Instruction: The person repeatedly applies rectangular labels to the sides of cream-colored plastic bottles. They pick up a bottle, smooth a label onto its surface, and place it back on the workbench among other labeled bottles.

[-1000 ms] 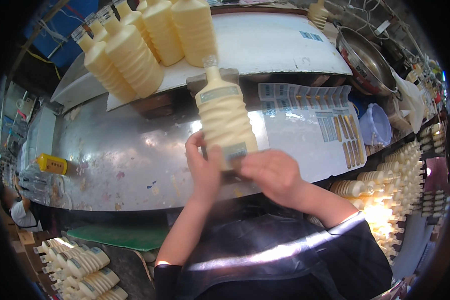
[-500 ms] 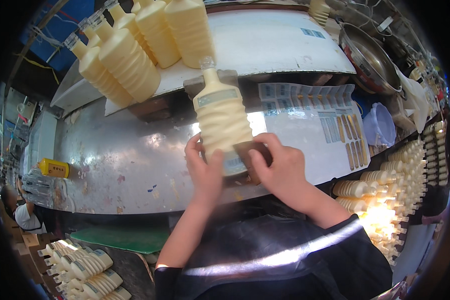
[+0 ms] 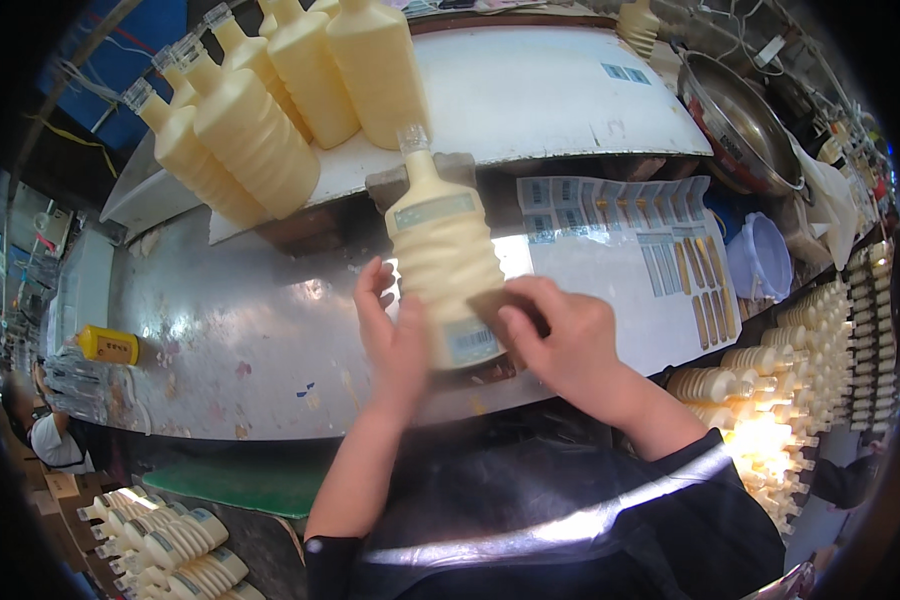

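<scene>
A cream ribbed bottle (image 3: 442,250) with a clear neck lies on the table in front of me, its neck resting on a dark grooved block (image 3: 387,182). One bluish label (image 3: 433,211) sits across its shoulder and another label (image 3: 473,341) near its base. My left hand (image 3: 394,338) is at the bottle's lower left side, slightly blurred, with fingers apart and not wrapped round it. In my right hand (image 3: 568,335), thumb and fingers pinch a dark brown flat scraper (image 3: 500,307) over the bottle's lower right, just above the base label.
Several similar bottles (image 3: 255,130) stand at the far left on a raised white board (image 3: 540,95). Label sheets (image 3: 610,205) lie to the right, beside a pale purple bucket (image 3: 760,258) and a metal pan (image 3: 740,115). A yellow container (image 3: 108,345) is at the left; stacked bottles (image 3: 175,540) lie lower left.
My left hand has shifted a little left, its fingers loosening from the bottle. The scraper has moved up slightly, and more of the base label shows.
</scene>
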{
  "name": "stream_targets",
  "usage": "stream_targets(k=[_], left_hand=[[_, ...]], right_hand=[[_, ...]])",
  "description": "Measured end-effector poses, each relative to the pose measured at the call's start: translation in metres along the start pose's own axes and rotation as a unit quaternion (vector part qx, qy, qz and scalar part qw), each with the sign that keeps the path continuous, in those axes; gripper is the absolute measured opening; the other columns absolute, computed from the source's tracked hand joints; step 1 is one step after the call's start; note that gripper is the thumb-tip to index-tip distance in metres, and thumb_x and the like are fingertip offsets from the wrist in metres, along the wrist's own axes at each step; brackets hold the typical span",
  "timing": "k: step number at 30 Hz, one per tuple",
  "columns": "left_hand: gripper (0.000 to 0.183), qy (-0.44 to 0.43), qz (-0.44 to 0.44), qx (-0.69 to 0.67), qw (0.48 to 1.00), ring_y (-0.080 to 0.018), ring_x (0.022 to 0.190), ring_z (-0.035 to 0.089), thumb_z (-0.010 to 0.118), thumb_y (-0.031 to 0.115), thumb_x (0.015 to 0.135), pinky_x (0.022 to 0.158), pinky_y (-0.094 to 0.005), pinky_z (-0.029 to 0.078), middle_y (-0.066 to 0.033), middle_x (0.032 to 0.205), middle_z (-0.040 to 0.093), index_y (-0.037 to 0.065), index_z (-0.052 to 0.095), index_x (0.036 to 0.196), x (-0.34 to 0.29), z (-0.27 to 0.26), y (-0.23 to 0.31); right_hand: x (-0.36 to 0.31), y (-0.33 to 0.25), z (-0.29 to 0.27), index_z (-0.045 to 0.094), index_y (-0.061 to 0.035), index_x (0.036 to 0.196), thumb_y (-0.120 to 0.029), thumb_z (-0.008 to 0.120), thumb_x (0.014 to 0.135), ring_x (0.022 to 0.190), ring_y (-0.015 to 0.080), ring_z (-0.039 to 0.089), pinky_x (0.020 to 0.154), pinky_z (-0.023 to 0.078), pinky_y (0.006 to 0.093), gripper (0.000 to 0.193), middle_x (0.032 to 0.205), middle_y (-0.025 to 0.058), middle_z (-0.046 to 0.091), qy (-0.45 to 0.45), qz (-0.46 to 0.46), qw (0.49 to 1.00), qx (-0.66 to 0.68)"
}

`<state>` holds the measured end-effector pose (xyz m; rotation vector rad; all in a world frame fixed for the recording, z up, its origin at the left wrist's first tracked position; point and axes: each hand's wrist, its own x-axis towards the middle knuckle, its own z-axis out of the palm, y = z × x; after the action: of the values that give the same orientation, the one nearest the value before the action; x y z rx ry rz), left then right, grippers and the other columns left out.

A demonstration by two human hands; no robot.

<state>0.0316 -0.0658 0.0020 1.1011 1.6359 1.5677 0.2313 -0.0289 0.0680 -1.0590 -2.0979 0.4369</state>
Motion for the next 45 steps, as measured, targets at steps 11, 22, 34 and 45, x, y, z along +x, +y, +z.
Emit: stream_targets(k=[11,22,34,45], left_hand=[[0.048,-0.101,-0.177,-0.293,0.934,-0.0195,0.12,0.061,0.035,0.039,0.114,0.105,-0.0364,0.049,-0.0092,0.133,0.063,0.006,0.05,0.145,0.083,0.011,0.019],[0.029,-0.177,-0.169,-0.221,0.944,-0.0121,0.094,0.067,0.068,0.03,0.101,0.087,-0.0285,0.053,-0.0044,0.105,0.072,0.005,0.07,0.115,0.091,-0.035,0.066],[0.027,-0.013,-0.116,-0.221,0.968,-0.0147,0.094,0.069,0.069,0.028,0.102,0.086,-0.0298,0.055,-0.0065,0.104,0.072,0.003,0.07,0.114,0.056,-0.038,0.073],[0.024,0.094,0.047,-0.1,0.989,-0.0097,0.094,0.063,0.071,0.023,0.1,0.086,-0.0282,0.051,-0.0034,0.102,0.07,0.003,0.07,0.112,-0.006,-0.057,0.074]], right_hand=[[0.062,0.007,0.012,0.069,-0.0059,0.111,-0.011,0.074,0.089,0.078,0.0308,0.073,0.068,0.057,0.0385,0.023,0.095,0.0143,0.074,0.07,0.06,0.984,0.15],[0.071,0.035,0.031,0.072,-0.0015,0.114,-0.005,0.075,0.091,0.079,0.0127,0.071,0.069,0.055,0.0269,0.024,0.095,0.0101,0.076,0.075,0.063,0.974,0.204],[0.048,-0.012,0.011,0.074,-0.0076,0.102,-0.004,0.076,0.075,0.089,0.0243,0.072,0.072,0.053,0.0356,0.027,0.105,0.0095,0.075,0.115,-0.304,0.942,0.083],[0.004,-0.027,-0.013,0.075,-0.0024,0.108,0.01,0.075,0.081,0.092,0.0166,0.071,0.076,0.053,0.0282,0.029,0.101,0.0089,0.076,-0.009,-0.159,0.958,0.236]])
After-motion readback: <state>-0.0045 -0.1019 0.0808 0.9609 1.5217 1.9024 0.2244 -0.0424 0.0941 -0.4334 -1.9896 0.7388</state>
